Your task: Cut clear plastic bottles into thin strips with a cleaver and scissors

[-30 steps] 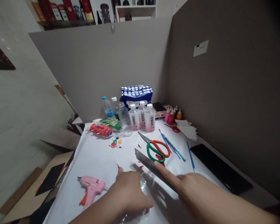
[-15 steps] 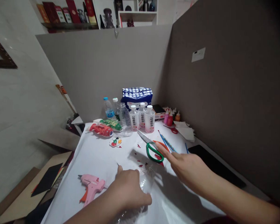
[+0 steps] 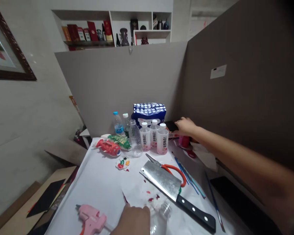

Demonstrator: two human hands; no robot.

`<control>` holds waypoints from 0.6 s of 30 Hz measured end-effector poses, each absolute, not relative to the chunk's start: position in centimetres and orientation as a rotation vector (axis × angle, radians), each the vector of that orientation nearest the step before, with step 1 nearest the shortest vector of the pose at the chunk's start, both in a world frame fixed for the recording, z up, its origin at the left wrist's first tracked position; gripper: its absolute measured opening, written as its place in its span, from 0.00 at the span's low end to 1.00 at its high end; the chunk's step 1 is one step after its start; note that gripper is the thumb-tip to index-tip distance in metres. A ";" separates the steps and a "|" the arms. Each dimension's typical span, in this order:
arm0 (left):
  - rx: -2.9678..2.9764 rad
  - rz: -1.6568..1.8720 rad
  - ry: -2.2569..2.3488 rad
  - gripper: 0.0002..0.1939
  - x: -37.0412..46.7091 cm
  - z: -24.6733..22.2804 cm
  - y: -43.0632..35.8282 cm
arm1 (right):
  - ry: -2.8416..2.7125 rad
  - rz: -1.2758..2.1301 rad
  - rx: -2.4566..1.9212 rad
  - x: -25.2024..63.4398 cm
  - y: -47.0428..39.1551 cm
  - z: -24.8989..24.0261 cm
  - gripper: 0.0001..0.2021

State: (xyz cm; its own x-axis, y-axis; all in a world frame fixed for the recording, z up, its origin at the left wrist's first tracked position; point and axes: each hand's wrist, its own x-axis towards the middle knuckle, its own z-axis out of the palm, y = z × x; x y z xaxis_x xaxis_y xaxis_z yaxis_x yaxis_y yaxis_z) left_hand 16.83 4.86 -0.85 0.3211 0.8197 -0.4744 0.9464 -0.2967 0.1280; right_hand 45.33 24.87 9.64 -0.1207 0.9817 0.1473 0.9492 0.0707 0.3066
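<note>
My left hand (image 3: 134, 220) is closed at the bottom edge, against a clear plastic bottle (image 3: 159, 222) lying with its neck to the right. A thin pointed tool (image 3: 124, 197) shows just beyond the fingers. At the back right my right hand (image 3: 186, 126) is curled down over the edge of a black flat object (image 3: 171, 126); what its fingers hold is hidden. A cleaver (image 3: 163, 179) with a black handle lies beside orange-handled scissors (image 3: 175, 168), a green handle partly showing beneath its blade. Small red scraps lie near the blade.
A pink glue gun (image 3: 91, 218) is at the front left. Behind stand several bottles (image 3: 163, 140), red and green fish-shaped crafts (image 3: 109, 147), a paint palette (image 3: 122, 163) and a blue package (image 3: 149, 112). Brushes (image 3: 189, 173) and a black panel (image 3: 242, 202) lie right.
My right hand has left the green-handled scissors and reached to the back right. The cleaver now lies on the table, partly over green handles. The view has tilted up.
</note>
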 end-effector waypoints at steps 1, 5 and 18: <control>2.188 -0.454 1.574 0.21 16.9 -1.0 5.2 | 2.235 0.519 1.981 45.2 26.2 9.0 0.15; 2.150 -0.499 1.597 0.19 17.0 -1.1 5.6 | 2.287 0.557 1.909 43.8 29.0 6.1 0.16; 2.282 -0.421 1.550 0.31 16.8 0.1 3.7 | 2.481 0.922 2.577 48.1 18.3 11.6 0.22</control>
